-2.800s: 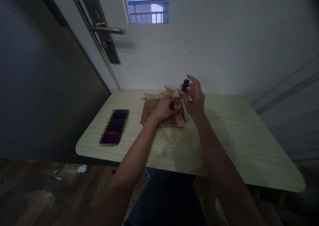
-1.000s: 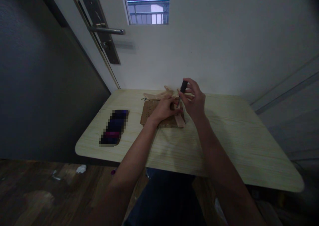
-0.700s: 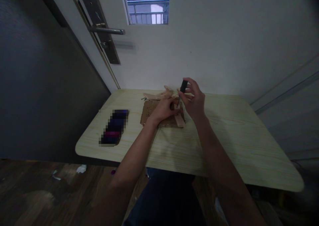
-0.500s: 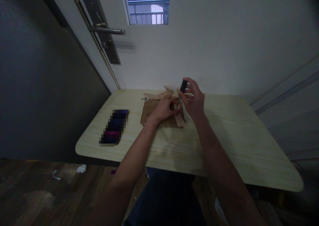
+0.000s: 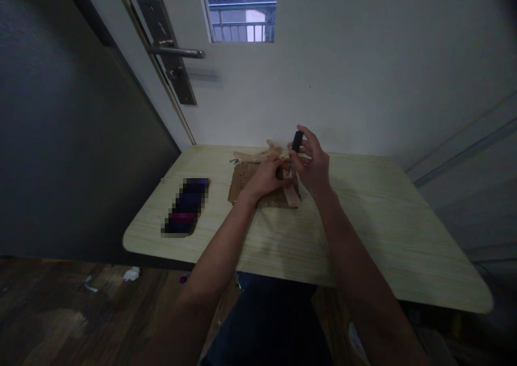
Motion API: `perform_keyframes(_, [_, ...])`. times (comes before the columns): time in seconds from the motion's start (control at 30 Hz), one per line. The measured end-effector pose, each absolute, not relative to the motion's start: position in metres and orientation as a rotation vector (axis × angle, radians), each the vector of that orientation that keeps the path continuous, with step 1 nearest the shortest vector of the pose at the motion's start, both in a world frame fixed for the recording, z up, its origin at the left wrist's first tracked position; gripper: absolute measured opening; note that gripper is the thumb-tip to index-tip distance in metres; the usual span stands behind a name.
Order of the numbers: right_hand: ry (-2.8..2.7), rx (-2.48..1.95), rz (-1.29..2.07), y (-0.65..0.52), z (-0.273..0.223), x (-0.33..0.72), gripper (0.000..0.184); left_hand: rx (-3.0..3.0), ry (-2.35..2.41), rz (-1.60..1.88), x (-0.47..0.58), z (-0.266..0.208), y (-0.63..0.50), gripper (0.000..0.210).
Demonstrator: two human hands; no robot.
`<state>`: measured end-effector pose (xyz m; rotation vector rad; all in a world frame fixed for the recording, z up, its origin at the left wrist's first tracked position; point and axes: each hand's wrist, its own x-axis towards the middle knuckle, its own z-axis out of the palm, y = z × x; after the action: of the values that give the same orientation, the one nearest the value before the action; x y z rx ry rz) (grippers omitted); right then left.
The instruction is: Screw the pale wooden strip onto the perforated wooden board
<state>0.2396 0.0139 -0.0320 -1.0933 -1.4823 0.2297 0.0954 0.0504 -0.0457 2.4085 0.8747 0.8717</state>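
My right hand (image 5: 313, 164) grips a screwdriver (image 5: 298, 141) by its black handle. Its thin shaft points down at a pale wooden strip (image 5: 291, 196) lying on a piece of brown cardboard (image 5: 241, 180). Across the cardboard reaches my left hand (image 5: 267, 180), its thumb and fingers closed around the strip's upper part beside the screwdriver tip. What the tip touches is too small to make out. Behind the hands, at the cardboard's far edge, lie several more pale wooden pieces (image 5: 271, 149).
Everything lies on a light wood-grain table (image 5: 363, 231) against a white door with a metal handle (image 5: 181, 52). A pixelated phone-like object (image 5: 186, 205) rests to the left. Small dark bits, perhaps screws (image 5: 233, 161), lie at the cardboard's upper left.
The right hand's fingers have shifted slightly on the screwdriver handle, and the hand sits a touch further left. My left hand stays in place. The whole view has moved slightly.
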Motion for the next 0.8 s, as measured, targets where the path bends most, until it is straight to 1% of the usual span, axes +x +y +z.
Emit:
perform_keyframes(0.1, [-1.493,-1.043,0.235,0.0147,-0.0344,0.239,0.054,2.396,0.855,0.881,0.095,-0.0459,0.0508,0.025])
perform_keyframes(0.23, [-1.473,-1.03,0.267,0.0142,-0.0337,0.2371,0.046,2.398,0.834,0.873,0.0949,-0.0455,0.0508,0.025])
perform_keyframes(0.5, [-1.414,-1.087,0.11,0.0172,-0.0261,0.2414,0.039,2.414,0.873,0.88,0.0951,-0.0461,0.0497,0.03])
perform_keyframes(0.8, [-1.387,-1.046,0.148,0.0162,-0.0249,0.2426,0.039,2.412,0.878,0.877,0.0951,-0.0463,0.0503,0.028])
